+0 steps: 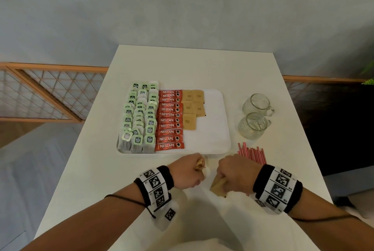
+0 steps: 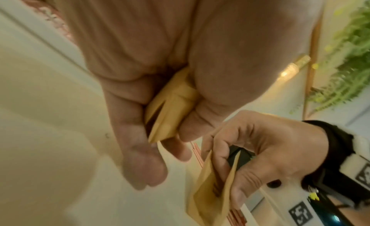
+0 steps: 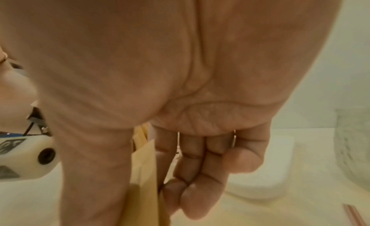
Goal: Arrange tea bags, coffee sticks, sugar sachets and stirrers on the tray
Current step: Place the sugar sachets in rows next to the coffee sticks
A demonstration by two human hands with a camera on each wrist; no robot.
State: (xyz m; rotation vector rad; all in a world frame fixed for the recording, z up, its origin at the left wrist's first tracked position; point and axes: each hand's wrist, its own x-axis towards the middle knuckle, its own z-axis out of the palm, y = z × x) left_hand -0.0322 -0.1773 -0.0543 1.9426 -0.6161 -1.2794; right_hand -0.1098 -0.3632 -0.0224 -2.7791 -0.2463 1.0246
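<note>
A white tray (image 1: pixel 212 109) holds rows of green-tagged tea bags (image 1: pixel 139 117), red coffee sticks (image 1: pixel 170 120) and several brown sugar sachets (image 1: pixel 193 107). My left hand (image 1: pixel 187 169) is just in front of the tray and grips a small bunch of brown sugar sachets (image 2: pixel 170 112). My right hand (image 1: pixel 235 171) is beside it and pinches more brown sachets (image 3: pixel 143 174) between thumb and fingers. Red-and-white stirrers (image 1: pixel 252 153) lie on the table right of the tray, partly hidden by my right hand.
Two glass mugs (image 1: pixel 256 117) stand on the white table (image 1: pixel 101 169) right of the tray. The tray's right part is bare. A wooden railing (image 1: pixel 50 92) runs behind the table on the left, and a green plant (image 1: pixel 368 80) shows at the far right.
</note>
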